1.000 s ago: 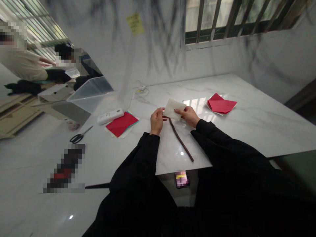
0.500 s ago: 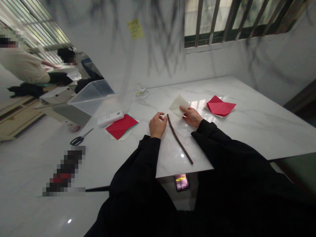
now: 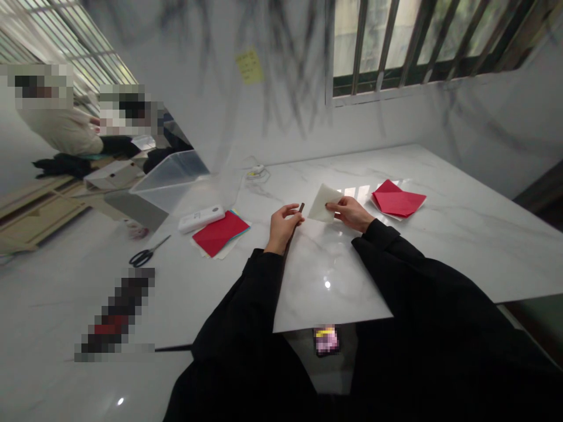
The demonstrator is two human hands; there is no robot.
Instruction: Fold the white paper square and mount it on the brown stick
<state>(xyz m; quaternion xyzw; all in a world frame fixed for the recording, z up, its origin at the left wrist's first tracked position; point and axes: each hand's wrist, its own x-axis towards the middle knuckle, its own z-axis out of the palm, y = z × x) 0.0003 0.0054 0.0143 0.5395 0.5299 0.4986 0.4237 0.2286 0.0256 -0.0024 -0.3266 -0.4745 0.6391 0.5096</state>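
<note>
Marble desk [image 3: 440, 234]: a brown stick [image 3: 299, 210] is pinched by the left hand [image 3: 281, 225]. White paper [image 3: 323, 203] is gripped by the right hand [image 3: 352, 212]; its edge is best kept taut.

The white marble-patterned table top [image 3: 440, 234] is smooth and glossy, with mirror-like reflections. The folded white paper sheet [image 3: 322, 202] is matt, as are the red folded paper piece [image 3: 398, 201] and the stack of red and coloured paper sheets [image 3: 217, 231]. The thin dark brown stick [image 3: 299, 209] looks matt. The clear plastic box [image 3: 169, 176] is translucent. The black-handled scissors [image 3: 147, 254] have plastic grips. The black sleeves [image 3: 396, 264] are matt cloth.
</note>
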